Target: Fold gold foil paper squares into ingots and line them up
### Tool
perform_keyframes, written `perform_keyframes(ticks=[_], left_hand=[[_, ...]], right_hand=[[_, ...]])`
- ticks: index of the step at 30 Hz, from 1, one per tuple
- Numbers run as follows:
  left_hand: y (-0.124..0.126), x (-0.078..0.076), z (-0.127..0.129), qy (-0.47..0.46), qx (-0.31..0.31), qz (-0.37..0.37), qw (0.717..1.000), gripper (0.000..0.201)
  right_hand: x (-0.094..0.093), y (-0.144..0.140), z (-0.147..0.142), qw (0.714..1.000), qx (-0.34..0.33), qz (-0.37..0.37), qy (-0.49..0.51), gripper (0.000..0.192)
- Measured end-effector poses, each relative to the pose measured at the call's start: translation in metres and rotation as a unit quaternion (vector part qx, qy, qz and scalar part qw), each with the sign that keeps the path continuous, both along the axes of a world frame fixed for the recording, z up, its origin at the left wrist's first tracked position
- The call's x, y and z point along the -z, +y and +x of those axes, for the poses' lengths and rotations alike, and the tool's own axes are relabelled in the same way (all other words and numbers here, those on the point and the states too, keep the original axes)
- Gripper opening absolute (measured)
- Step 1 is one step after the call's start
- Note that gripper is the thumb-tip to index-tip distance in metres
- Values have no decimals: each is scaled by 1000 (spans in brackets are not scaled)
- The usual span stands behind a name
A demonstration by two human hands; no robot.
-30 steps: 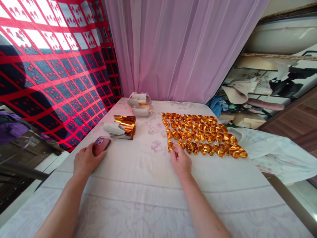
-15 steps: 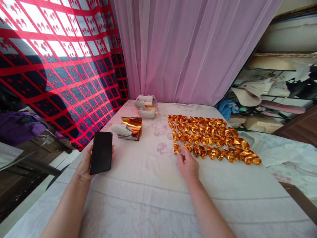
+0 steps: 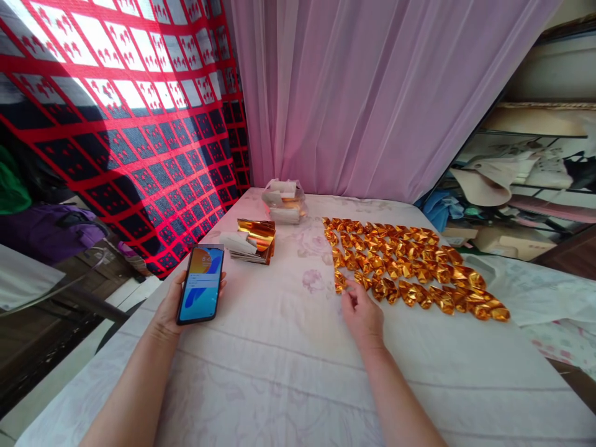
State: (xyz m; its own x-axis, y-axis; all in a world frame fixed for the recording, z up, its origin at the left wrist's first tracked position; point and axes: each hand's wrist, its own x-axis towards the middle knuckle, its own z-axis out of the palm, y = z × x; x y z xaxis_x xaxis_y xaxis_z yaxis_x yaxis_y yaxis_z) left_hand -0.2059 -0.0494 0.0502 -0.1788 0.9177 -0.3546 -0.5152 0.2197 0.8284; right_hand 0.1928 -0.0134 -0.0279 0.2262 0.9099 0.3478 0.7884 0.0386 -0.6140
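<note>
My left hand (image 3: pixel 168 310) holds a phone (image 3: pixel 201 283) upright over the left side of the white-clothed table (image 3: pixel 288 372); its screen is lit. My right hand (image 3: pixel 364 315) rests on the cloth, fingers loosely curled, just below the near left corner of several rows of folded gold foil pieces (image 3: pixel 405 264). Its fingertips are next to the nearest gold piece (image 3: pixel 339 282); I cannot tell whether they touch it.
A stack of flat gold foil sheets (image 3: pixel 254 239) lies left of centre, with a clear plastic bag of paper (image 3: pixel 284 202) behind it. A pink curtain (image 3: pixel 372 93) hangs at the back, a red-and-black patterned cloth (image 3: pixel 116 124) at left, cluttered shelves (image 3: pixel 512 180) at right.
My left hand picked the phone up from the table, turned it face up, and its screen lit. My right hand stayed by the gold pieces. The camera shifted left.
</note>
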Motion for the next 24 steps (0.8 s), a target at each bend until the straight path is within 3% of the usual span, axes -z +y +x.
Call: perform_keyframes(ticks=[4,7,11,14,17,20,24], left_hand=[[3,-3,-2,31,-15,-6,999,52],[8,-8,-3,179,-28,-32,983,44],[16,-15,-5,411,-14,-63,909,42],[19,-18,-6,501,3,-79,862,46],[20,-19,-3,606,25,-92,789,46],[19,-15,3,685,47,-91,722,46],[16,-7,8,750,52,-92,653,53]], right_hand=[[-3,-2,0,1000,1,0,2,38],[-6,-4,-2,1000,-4,7,5,39],[-7,-5,-2,1000,-6,15,5,40],[-6,-4,-2,1000,-10,16,7,38],[-5,-4,-2,1000,-11,19,7,39],[-5,-3,-2,1000,-5,25,4,41],[-4,-2,-2,999,0,36,5,43]])
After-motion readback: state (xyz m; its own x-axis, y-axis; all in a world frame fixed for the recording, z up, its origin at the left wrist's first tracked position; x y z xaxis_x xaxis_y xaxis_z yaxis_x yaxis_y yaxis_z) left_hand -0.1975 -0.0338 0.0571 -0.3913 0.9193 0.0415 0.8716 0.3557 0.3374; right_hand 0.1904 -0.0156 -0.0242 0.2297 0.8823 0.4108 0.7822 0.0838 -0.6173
